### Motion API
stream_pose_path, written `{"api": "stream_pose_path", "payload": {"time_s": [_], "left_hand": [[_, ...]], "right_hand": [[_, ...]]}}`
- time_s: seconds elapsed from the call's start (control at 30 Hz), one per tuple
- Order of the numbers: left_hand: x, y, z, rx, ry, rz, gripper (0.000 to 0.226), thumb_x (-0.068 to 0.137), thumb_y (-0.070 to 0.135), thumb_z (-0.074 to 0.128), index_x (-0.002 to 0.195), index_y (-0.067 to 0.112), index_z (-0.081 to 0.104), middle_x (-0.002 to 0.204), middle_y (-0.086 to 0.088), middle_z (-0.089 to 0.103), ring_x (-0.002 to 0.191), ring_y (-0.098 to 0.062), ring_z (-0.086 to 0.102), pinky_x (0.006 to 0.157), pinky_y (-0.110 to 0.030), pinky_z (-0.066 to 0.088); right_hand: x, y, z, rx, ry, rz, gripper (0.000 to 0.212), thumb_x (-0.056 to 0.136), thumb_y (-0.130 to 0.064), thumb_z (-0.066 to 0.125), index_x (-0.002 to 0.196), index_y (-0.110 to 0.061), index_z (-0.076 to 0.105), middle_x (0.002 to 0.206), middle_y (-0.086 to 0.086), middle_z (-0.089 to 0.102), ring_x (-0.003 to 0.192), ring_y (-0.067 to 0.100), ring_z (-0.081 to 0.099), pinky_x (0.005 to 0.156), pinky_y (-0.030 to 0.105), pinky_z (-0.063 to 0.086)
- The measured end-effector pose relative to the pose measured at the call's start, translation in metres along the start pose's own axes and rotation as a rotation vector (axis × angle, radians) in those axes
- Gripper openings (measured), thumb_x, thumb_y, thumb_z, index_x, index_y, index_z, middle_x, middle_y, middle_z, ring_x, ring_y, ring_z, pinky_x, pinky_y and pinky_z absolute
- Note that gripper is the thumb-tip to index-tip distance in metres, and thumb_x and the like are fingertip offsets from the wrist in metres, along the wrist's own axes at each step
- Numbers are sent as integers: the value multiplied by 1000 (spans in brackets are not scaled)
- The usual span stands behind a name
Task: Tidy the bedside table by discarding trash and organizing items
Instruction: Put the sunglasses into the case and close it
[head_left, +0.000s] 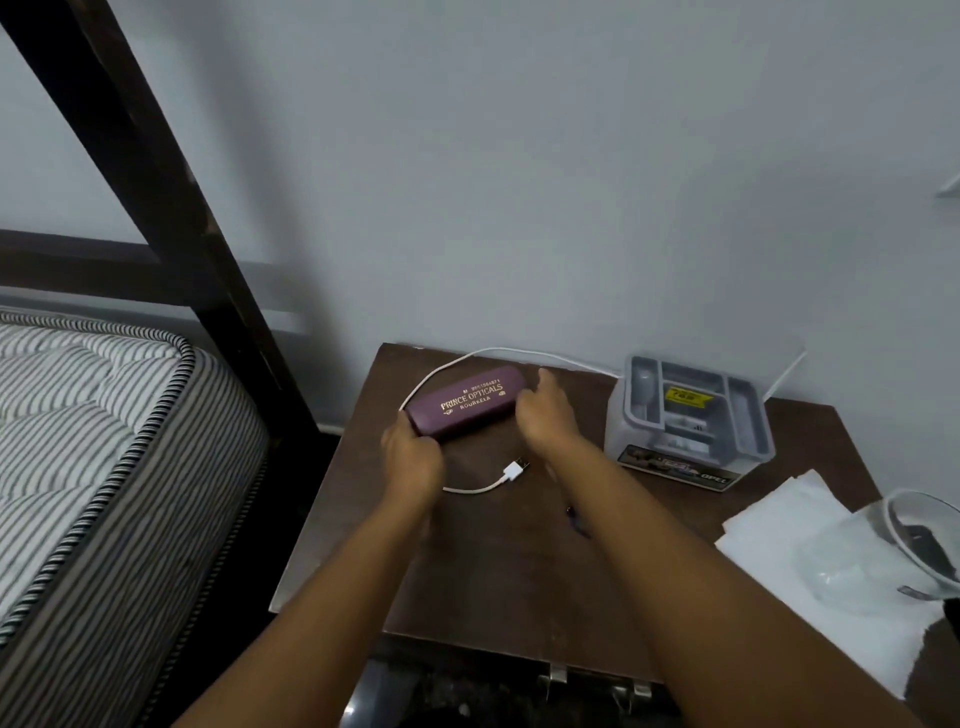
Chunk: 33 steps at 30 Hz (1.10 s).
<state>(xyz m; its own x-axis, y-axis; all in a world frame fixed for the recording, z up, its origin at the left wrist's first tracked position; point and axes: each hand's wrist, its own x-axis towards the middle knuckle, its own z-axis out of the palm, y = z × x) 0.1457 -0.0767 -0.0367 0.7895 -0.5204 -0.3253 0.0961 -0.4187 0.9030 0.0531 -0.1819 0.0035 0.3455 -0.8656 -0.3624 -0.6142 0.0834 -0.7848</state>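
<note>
head cam | faces forward-down | close over bedside table (493, 571) | wall (519, 156) ahead | single view

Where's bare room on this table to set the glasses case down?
The widest bare wood is the near middle of the bedside table, between the white cable's plug and the front edge. The right side is crowded: plastic organizer, white tissue, clear bowl.
</note>
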Motion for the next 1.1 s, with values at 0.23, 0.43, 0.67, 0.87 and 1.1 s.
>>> {"api": "stream_pose_path", "payload": {"time_s": [0.23,0.43,0.67,0.87,1.1], "left_hand": [[4,-2,-2,4,-14,93,65,62,14,33,123,21,55,118,-13,59,109,-29,57,98,-47,47],[-70,-33,-36,-42,-51,201,48,88,8,51,136,17,49,130,-6,57,122,-18,53,108,-45,39],[-124,-46,-39,-18,-113,188,50,87,-11,50,135,3,45,130,-3,53,120,-13,49,104,-22,33],[-135,-52,-30,88,-215,231,49,86,-13,50,133,1,46,126,-1,52,120,-11,45,94,-3,30],[-128,-66,-27,166,-245,230,50,87,-6,53,136,5,44,136,-10,49,119,-8,43,92,-6,26]], "right_hand": [[-8,1,-3,72,73,-93,41,89,-9,35,125,-11,55,130,11,56,119,26,50,99,33,37],[-97,34,-19,204,241,-153,38,92,-6,46,126,-15,58,125,0,60,113,10,53,95,19,36],[-154,95,-18,260,271,8,37,88,-6,52,119,-23,64,118,-1,66,108,13,60,100,37,46],[-172,116,-28,270,324,66,35,87,-1,54,119,-14,64,118,6,66,105,17,59,97,32,44],[-177,119,-29,214,312,53,38,86,4,48,120,-6,61,118,12,64,95,14,56,89,21,38]]}}
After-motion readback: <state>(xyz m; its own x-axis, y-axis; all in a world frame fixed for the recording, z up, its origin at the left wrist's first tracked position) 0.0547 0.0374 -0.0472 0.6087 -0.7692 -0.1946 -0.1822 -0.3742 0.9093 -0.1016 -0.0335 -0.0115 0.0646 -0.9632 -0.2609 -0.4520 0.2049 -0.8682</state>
